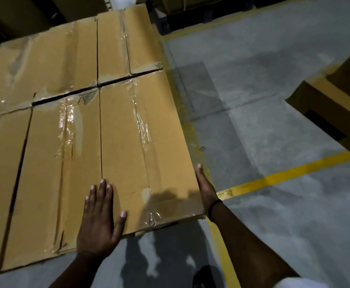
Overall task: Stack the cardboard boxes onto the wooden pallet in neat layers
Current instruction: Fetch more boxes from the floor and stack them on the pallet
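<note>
- Head view, hands: the left hand (99,221) lies flat at the lower centre of the frame. Its fingers are straight and spread on the top of the corner box (128,146), and it holds nothing.
- The right hand (205,187), right of lower centre, is also flat. It stands edge-on with straight fingers against the right side face of that box and grips nothing.
- Why they sit so: one palm on top and one on the side looks like squaring up. I judge the person is nudging the box flush with its neighbours, not lifting it.
- Task's things: the cardboard boxes (66,59) form one level layer across the left and centre of the frame, with narrow dark gaps between them. The corner box is at the layer's lower right corner.
- The wooden pallet is hidden beneath the boxes, so its fit cannot be told.
- Clear tape (143,125) runs crinkled along the box tops.
- Around: grey floor (274,121) fills the right half, crossed by a yellow line (284,177).
- A separate carton (336,96) sits at the right edge, well apart from the layer.
- A dark wristband (214,207) circles the right wrist, and a shoe (203,275) shows at the bottom.
- In the way: nothing lies on the layer's top.
</note>
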